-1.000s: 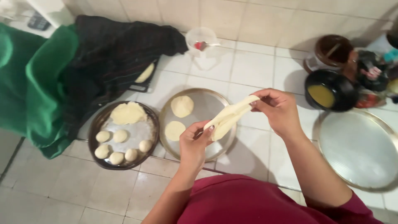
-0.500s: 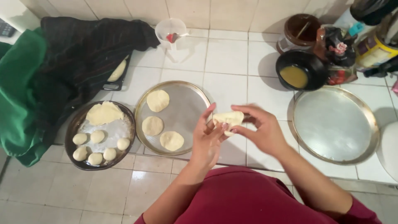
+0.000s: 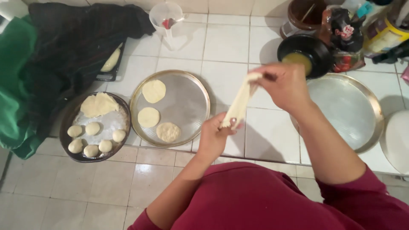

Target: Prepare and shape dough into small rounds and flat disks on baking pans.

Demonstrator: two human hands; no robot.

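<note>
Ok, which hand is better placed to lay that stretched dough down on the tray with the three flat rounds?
Probably the left hand: it grips the lower end of the dough strip right beside the round metal tray. The right hand holds the upper end, farther from that tray.

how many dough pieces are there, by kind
small round dough balls in the dark pan: 6
flat round dough discs on the round metal tray: 3
folded dough sheet in the dark pan: 1
stretched dough strip between both hands: 1
total: 11
</note>
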